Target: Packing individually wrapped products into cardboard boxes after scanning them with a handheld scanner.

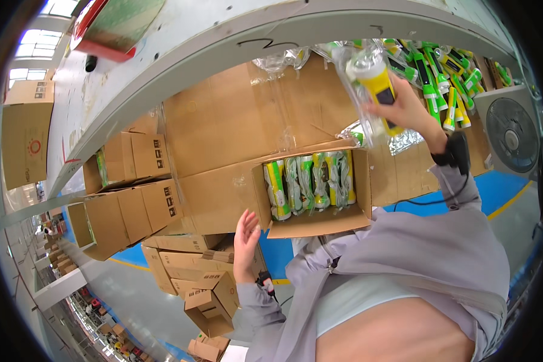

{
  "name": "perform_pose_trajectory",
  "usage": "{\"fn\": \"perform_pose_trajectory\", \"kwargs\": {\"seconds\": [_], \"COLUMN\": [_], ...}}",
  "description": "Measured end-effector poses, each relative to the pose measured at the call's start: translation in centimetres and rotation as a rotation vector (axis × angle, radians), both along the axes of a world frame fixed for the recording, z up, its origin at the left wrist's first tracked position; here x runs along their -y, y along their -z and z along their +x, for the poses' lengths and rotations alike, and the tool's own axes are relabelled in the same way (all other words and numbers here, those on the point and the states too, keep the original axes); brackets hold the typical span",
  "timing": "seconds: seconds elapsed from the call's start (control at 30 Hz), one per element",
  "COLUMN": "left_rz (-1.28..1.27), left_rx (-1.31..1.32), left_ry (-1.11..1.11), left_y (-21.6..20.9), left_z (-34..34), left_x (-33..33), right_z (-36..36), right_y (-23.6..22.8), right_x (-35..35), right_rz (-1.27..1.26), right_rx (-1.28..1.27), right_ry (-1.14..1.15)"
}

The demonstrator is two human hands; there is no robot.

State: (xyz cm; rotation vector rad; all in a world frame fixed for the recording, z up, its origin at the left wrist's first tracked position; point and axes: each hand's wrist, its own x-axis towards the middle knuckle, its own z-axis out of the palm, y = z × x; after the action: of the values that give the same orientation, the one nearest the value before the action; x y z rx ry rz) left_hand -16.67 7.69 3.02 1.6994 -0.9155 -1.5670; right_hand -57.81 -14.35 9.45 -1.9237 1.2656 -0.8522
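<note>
My right hand (404, 108) is closed round a yellow and white flashlight (377, 81) with a dark panel, inside a clear plastic bag. It is raised above the far right of the work surface, beside a heap of loose flashlights. My left hand (246, 232) hangs at the near edge, left of an open cardboard box (320, 228); its fingers are stretched out and it holds nothing. Inside the box stands a row of bagged green and yellow flashlights (311, 184), packed side by side.
Loose green and yellow flashlights (443, 72) lie heaped at the far right, near a fan (513, 133). Cardboard (235, 114) covers the surface. Open cartons (133, 211) stand at the left, with more boxes (211, 301) on the floor. A shelf (223, 36) arches across the far side.
</note>
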Motion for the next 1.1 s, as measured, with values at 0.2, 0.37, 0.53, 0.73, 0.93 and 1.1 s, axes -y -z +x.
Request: {"fn": "perform_pose_trajectory", "kwargs": {"seconds": [0.2, 0.37, 0.53, 0.73, 0.93, 1.1], "left_rz": [-0.097, -0.311, -0.359, -0.3, -0.317, -0.349], "left_rx": [-0.173, -0.332, -0.436, -0.656, -0.662, -0.685], "left_ry": [0.131, 0.262, 0.254, 0.087, 0.037, 0.067], "left_y": [2.7, 5.7, 7.7, 8.8, 8.7, 8.7], "left_z": [-0.3, -1.9, -3.1, -3.6, -3.9, -3.5], "left_x": [7.4, 10.5, 11.0, 10.5, 10.4, 10.0], "right_z": [8.6, 15.3, 19.8, 23.7, 24.3, 20.9], "right_y": [-3.5, 3.3, 9.6, 11.3, 11.7, 12.6], "right_x": [-7.5, -10.7, -11.6, -12.9, -13.9, -15.8], "right_rz": [0.268, 0.285, 0.255, 0.559, 0.703, 0.649], "right_rx": [-0.703, -0.775, -0.675, -0.65, -0.368, -0.072], "right_ry": [-0.511, -0.329, 0.036, 0.333, 0.436, 0.201]}}
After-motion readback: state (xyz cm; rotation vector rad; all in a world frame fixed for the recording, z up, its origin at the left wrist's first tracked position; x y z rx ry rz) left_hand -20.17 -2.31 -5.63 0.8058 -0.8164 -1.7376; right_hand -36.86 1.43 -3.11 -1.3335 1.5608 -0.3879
